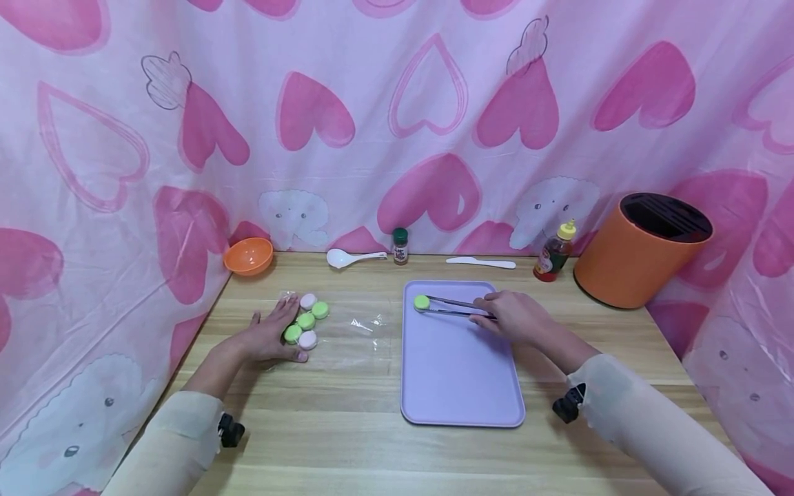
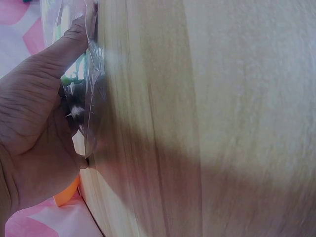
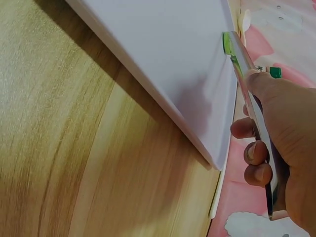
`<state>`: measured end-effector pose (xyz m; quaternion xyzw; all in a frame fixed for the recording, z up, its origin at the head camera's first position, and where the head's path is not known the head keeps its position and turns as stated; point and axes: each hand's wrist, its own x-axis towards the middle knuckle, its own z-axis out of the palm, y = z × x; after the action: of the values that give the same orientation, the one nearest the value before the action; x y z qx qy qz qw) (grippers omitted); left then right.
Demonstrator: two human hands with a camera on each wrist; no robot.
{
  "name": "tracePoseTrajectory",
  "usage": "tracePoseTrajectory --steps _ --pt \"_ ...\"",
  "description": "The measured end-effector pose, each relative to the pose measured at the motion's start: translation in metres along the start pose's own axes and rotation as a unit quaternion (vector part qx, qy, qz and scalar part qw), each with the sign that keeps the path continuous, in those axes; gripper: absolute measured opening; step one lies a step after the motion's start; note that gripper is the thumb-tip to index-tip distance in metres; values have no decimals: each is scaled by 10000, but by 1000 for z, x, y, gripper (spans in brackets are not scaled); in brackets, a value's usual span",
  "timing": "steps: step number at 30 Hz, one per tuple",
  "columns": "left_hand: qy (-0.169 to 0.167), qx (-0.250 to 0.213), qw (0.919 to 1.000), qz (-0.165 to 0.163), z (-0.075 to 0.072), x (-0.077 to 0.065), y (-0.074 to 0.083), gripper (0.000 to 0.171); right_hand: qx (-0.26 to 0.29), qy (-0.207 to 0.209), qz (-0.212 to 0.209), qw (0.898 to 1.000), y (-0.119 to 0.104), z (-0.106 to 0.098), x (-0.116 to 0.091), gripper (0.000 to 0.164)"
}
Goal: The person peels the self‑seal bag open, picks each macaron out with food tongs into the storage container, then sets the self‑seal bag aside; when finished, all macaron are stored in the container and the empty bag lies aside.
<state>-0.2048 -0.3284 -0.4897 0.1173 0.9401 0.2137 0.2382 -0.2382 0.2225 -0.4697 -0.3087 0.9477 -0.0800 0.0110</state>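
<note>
Tongs (image 1: pixel 454 302) in right hand (image 1: pixel 515 317) (green macaron (image 1: pixel 422 302) between)

Head view: bright, evenly lit, sharp. White glints mark the clear plastic wrapping (image 1: pixel 353 337), left of centre. Left wrist view: dimmer, hazy; a broad soft-edged shadow crosses the pale wood-grain tabletop (image 2: pixel 237 98), lower centre. Right wrist view: muted contrast; a diffuse shadow lies on the lilac rectangular tray (image 3: pixel 163 39), right of centre.
</note>
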Motion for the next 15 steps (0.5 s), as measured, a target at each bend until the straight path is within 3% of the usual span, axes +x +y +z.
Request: tracePoseTrajectory --steps 15 --pt "16 -71 10000 -17 1 0 1 138 54 -20 137 9999 0 2 0 43"
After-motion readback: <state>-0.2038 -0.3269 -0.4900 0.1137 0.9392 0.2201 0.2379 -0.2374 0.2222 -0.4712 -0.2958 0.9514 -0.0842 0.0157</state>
